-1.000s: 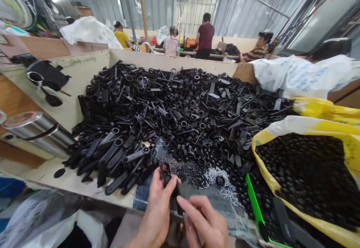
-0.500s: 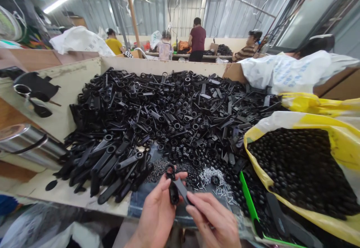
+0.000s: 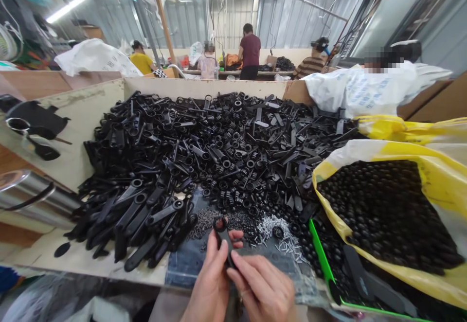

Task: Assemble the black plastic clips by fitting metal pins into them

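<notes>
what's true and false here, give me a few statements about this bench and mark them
1. The left hand and right hand both hold a black plastic part. True.
2. Both hands wear gloves. False: both are bare.
3. The yellow-and-white sack holds silver pins. False: it holds round black pieces.
4. A person in a maroon shirt stands at the far bench, back to the camera. True.
5. The steel tube lies in the middle of the black heap. False: it lies left of the heap, outside it.
</notes>
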Tool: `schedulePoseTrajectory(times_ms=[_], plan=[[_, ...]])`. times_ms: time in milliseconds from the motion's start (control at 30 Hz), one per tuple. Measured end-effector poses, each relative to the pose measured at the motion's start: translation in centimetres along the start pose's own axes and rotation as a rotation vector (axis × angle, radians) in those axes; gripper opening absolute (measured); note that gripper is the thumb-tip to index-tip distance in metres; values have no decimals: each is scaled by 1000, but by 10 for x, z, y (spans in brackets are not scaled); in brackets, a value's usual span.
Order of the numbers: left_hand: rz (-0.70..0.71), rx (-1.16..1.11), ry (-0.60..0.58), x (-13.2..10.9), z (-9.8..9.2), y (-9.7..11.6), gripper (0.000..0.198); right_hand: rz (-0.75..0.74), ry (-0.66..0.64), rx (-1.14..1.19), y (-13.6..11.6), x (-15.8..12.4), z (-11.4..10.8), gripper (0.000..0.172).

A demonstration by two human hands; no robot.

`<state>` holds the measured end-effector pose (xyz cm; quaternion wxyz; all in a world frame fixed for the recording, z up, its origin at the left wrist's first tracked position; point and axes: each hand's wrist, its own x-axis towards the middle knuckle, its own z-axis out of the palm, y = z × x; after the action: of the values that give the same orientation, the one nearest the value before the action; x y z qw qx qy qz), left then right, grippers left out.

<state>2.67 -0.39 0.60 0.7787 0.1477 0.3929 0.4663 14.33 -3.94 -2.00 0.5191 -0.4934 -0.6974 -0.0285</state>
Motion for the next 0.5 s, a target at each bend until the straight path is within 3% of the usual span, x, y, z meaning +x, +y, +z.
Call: schedulePoseTrajectory(times_ms=[233,333,400,500], plan=[[92,158,84,4,-5,-8,55,36,13,-98,-3,-12,11,22],[116,267,76,7,-14,-10,55,47,-83,-58,-4,-4,1,21],[119,359,34,8,-19,-9,53,178,-170,66,-3,3,-9,20],[62,512,-91,5,-24,-5,55,542,-204,262,1,16,-21,19]])
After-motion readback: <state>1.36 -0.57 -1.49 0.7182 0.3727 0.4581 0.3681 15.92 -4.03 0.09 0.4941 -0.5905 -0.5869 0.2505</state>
